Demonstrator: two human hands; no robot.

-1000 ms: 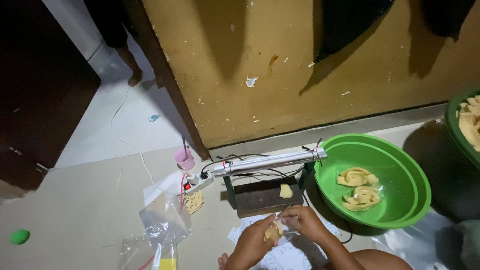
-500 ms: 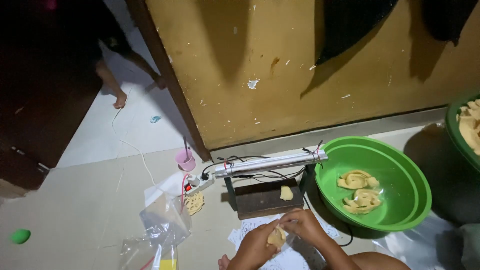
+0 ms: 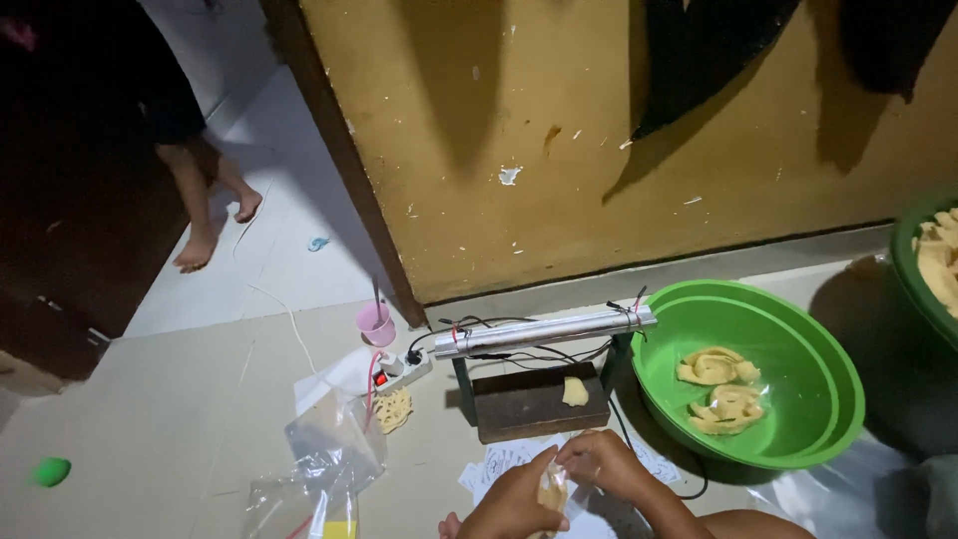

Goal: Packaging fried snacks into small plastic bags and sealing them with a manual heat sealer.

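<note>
Hands: both sit low at the bottom edge of the view, fingertips meeting over one yellow cracker piece [image 3: 550,493] inside what looks like a thin clear bag — hard to tell how much of the plastic is there.
Left hand [image 3: 512,502]: curled under and around the cracker piece, fingers closed on it from the left.
Right hand [image 3: 609,466]: pinching the top edge of the same piece from the right, thumb and fingers pressed together.
Where the piece is: between the two hands, touching both, just in front of the dark wooden block [image 3: 540,401].
Key relation: the sealer bar [image 3: 544,330] — a long silvery tube on green legs with wires taped at both ends — lies straight ahead of the hands, past the block. Its long axis runs left to right, tilting up a bit at the right end. The right hand is the nearer one to it.
On the block: one small loose cracker [image 3: 574,390], apart from the hands.
Right side: green basin [image 3: 828,349] with two filled cracker bags [image 3: 717,367] in it, near the right hand; a second green tub [image 3: 923,269] of crackers at the frame edge.
Left side: empty clear bags [image 3: 329,449], a lacy round cracker [image 3: 392,408], a power strip [image 3: 404,367], a pink cup [image 3: 375,322], a green ball [image 3: 50,470].
Background: another person's bare legs [image 3: 205,205] on the white tile, well apart.
</note>
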